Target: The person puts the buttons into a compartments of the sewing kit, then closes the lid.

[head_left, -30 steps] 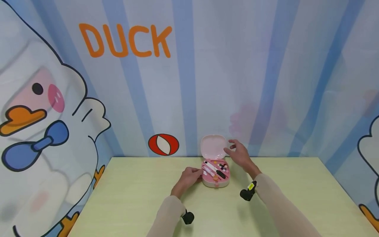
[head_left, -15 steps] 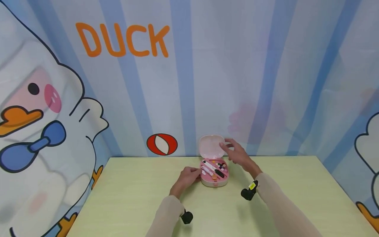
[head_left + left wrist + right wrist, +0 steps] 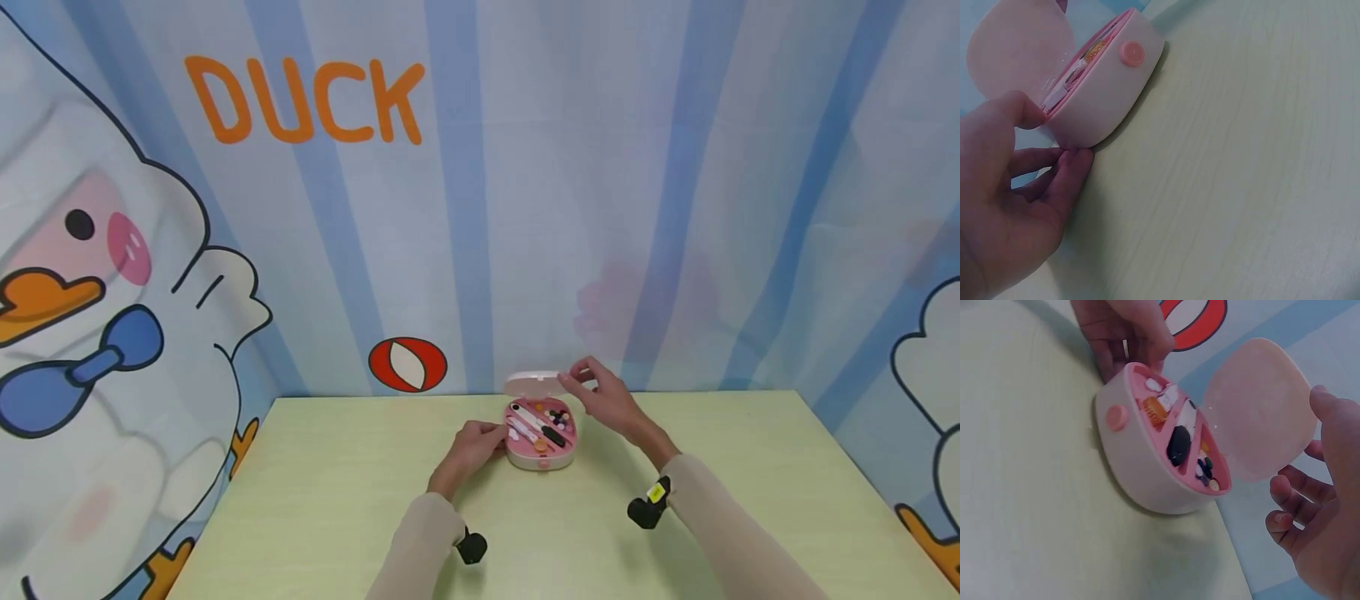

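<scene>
A small pink-and-white sewing kit box sits near the table's back edge with its lid raised on the hinge. Inside its compartments are small buttons, a white stick-like tool with a black end and an orange item. My left hand holds the box at its left side, thumb on the rim and curled fingers low against the wall. At the lid's right edge, my right hand pinches it between thumb and fingers; some fingers are partly hidden behind the lid.
A pale wood-grain table carries the box. Close behind rises a blue-and-white striped curtain printed with a duck. Black wrist cameras are strapped to both wrists.
The lid has tipped forward from nearly upright and now looks foreshortened in the head view. My right hand has moved from beside the lid onto its edge. My left hand stays at the box.
</scene>
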Motion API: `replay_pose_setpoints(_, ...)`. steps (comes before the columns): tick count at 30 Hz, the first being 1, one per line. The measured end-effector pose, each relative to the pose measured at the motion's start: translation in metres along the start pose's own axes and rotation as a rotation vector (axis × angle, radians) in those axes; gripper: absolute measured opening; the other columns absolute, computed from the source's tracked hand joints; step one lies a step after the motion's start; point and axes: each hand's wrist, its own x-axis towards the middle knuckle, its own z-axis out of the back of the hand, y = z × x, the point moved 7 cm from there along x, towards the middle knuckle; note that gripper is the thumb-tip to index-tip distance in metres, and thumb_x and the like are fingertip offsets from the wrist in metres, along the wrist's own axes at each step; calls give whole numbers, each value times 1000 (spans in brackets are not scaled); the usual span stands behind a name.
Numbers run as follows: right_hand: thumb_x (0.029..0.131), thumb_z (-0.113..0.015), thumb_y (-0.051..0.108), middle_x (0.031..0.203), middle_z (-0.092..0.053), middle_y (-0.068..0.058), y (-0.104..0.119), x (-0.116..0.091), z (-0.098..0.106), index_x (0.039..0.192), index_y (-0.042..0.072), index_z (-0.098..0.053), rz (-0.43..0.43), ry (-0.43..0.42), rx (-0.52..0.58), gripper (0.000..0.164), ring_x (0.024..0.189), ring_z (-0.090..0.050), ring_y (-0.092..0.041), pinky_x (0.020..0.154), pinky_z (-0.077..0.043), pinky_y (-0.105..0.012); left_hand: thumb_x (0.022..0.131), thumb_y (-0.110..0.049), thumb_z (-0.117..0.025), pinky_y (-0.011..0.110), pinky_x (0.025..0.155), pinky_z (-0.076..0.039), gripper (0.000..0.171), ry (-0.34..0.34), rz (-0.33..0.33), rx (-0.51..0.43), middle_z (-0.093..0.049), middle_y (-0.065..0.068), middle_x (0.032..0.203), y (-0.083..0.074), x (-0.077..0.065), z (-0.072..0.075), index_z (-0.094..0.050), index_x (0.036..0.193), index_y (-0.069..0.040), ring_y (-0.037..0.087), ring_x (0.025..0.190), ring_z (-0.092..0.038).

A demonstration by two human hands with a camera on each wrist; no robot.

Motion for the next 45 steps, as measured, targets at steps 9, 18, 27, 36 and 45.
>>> replay_pose_setpoints(9, 101, -70, 33, 114, -63, -8, -1, -23, -6, 123, 7, -60, 203, 0, -82, 35, 80, -57, -23, 66, -51, -30, 106, -26, -58, 34, 93, -58, 43, 10, -25, -18, -73, 12, 113, 1, 2, 0, -66, 130, 9, 19, 101, -69)
replay_pose_setpoints(18, 96, -77, 22, 127, -62, -13, -6, -45, -17, 131, 10, -67, 370, -2, -219, 38, 67, -52, -9, 57, -50, -25, 105, -25, -53, 32, 91, -59, 42, 10, -44, -42, -73, 11, 108, 0, 4, 0, -70, 123, 9, 16, 95, -69)
replay_pose_setpoints(27, 93, -80, 19, 131, -57, -12, -18, -56, -26, 130, 10, -66, 382, -1, -239, 40, 64, -49, -6, 58, -48, -24, 105, -46, -50, 28, 86, -59, 55, -6, -17, -61, -70, 6, 99, 0, 3, 1, -72, 114, 3, 13, 89, -66)
replay_pose_setpoints(36, 92, -81, 24, 134, -54, -11, -26, -59, -32, 131, 15, -66, 320, -12, -251, 43, 63, -49, -7, 58, -49, -24, 101, -48, -64, 37, 98, -56, 58, 0, -15, 0, -74, 6, 107, 1, -2, 1, -70, 126, 4, 17, 99, -69)
replay_pose_setpoints(45, 94, -78, 37, 134, -57, -14, -30, -58, -44, 134, 18, -58, 249, 0, -191, 48, 65, -56, -13, 62, -51, -26, 101, -48, -64, 38, 99, -56, 61, 1, -25, -12, -73, 8, 109, 0, -5, 1, -67, 130, 6, 19, 103, -69)
